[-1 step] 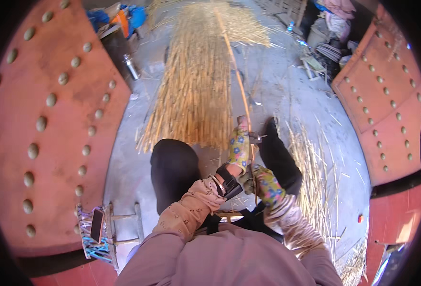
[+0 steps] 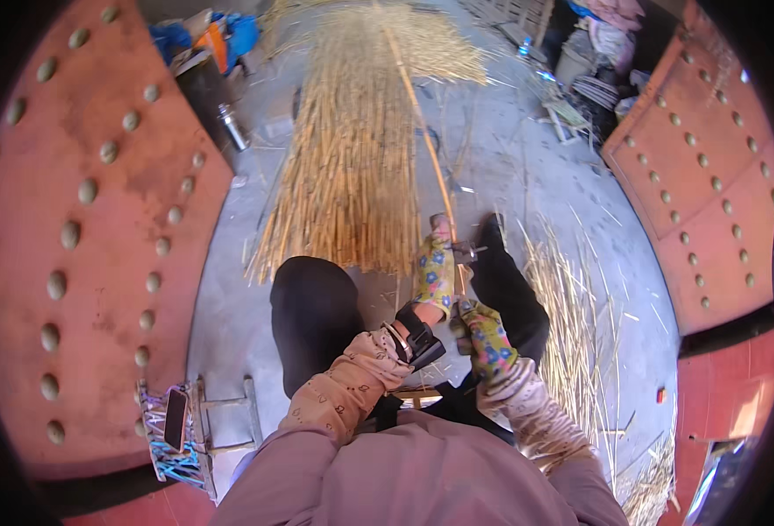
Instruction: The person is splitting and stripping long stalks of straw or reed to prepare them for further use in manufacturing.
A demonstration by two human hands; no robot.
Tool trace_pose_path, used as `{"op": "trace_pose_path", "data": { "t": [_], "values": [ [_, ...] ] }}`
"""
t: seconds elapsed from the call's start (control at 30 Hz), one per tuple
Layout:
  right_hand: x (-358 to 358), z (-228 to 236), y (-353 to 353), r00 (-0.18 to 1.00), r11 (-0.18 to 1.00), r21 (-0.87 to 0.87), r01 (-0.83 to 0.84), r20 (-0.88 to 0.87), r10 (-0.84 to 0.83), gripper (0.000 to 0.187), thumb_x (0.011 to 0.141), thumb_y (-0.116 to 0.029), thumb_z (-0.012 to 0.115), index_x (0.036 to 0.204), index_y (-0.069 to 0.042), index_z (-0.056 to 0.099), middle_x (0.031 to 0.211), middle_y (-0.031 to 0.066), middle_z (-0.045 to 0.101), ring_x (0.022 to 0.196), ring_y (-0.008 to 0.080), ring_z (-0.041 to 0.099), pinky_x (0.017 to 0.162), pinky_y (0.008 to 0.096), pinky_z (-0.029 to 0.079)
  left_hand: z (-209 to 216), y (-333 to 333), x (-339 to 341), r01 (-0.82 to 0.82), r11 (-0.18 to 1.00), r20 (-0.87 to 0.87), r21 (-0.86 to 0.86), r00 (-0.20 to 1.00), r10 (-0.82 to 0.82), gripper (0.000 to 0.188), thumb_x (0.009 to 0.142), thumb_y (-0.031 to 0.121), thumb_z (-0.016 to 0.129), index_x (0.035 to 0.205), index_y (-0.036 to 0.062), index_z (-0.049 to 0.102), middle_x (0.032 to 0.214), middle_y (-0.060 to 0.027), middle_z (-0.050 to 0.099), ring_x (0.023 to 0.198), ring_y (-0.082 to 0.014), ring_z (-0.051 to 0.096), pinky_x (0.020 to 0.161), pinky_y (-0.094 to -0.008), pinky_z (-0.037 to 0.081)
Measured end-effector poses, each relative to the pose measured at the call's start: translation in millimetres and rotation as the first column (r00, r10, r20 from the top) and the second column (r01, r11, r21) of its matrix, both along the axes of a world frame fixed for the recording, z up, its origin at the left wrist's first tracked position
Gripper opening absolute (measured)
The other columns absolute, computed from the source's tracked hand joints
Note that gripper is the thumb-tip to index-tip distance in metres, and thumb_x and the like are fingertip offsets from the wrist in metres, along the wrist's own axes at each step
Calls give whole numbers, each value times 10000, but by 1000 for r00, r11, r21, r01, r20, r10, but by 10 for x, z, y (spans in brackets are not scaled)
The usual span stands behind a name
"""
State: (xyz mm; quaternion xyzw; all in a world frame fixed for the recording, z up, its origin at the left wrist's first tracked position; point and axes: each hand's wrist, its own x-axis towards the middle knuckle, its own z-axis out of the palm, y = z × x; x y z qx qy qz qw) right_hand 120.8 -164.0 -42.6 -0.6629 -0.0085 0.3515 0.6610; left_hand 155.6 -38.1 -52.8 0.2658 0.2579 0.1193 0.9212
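Note:
A long, thin reed stalk (image 2: 432, 145) runs from the far floor back to my hands between my knees. My left hand (image 2: 436, 270), in a flowered yellow glove, is closed around its near part. A small metal tool (image 2: 466, 252) with a crosspiece sits against the stalk beside that hand; how it is held is hidden. Just below and to the right, my right hand (image 2: 488, 340), also in a flowered glove, is closed at the stalk's near end, its fingertips partly hidden. Ahead on the left lies a wide layer of reed stalks (image 2: 352, 193).
Loose thin stalks (image 2: 571, 333) lie along my right side. Studded reddish doors flank me, one left (image 2: 106, 228) and one right (image 2: 702, 175). A low stool frame (image 2: 229, 403) with a phone (image 2: 175, 419) stands at my left. A metal flask (image 2: 232, 126) stands near the left door.
The whole view has shifted slightly. My right hand has moved a little to the right relative to my left, and the thin dark length below its fingers no longer shows.

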Motion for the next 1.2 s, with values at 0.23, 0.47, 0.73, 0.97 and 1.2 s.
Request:
{"op": "trace_pose_path", "data": {
  "t": [0.23, 0.47, 0.73, 0.97, 1.2],
  "values": [
    [-319, 150, -1236, 985, 973, 227, -42, -155, 79, 141, 803, -158, 496, 808, -21, 526, 588, -7, 477, 396, 7, 354, 338, 164, 236, 595, 30, 389, -170, 979, -32, 111, 984, 174, 440, 727, 544, 470, 734, 103, 462, 549, 11, 438, 434, -94, 426, 373, -211, 349],
    [-515, -3, -2497, 840, 947, 8, -320, -459, 288, 127, 778, -132, 515, 824, -24, 565, 548, 2, 470, 434, 58, 395, 371, 204, 306, 397, 98, 396, -262, 926, -78, 272, 953, 292, 518, 711, 595, 440, 804, 85, 441, 566, -12, 422, 409, -115, 418, 358, -233, 369],
    [519, -32, -547, 991, 993, 117, -6, 136, -10, 161, 798, -232, 484, 841, -83, 527, 524, -33, 434, 381, 42, 356, 325, 186, 258, 211, -585, 347, -181, 957, -16, 228, 982, 189, 464, 721, 562, 461, 693, 99, 475, 518, -4, 458, 390, -124, 440, 349, -234, 356],
    [-368, -863, -2473, 692, 661, -579, -477, 215, 689, 232, 806, -220, 497, 761, 8, 500, 549, 1, 452, 378, 43, 352, 313, 167, 249, -207, 442, 623, -366, 856, 50, 364, 926, 375, 348, 791, 456, 412, 721, 119, 463, 618, -12, 465, 506, -119, 455, 419, -242, 364],
    [-402, 16, -1803, 919, 963, 4, -269, -297, 258, 216, 793, -233, 516, 827, -23, 555, 463, -5, 421, 363, 86, 386, 361, 212, 354, -161, 33, 111, -136, 938, -227, 319, 950, 215, 314, 802, 397, 379, 756, 101, 471, 642, -19, 461, 525, -131, 441, 427, -262, 347]
  ]
}}
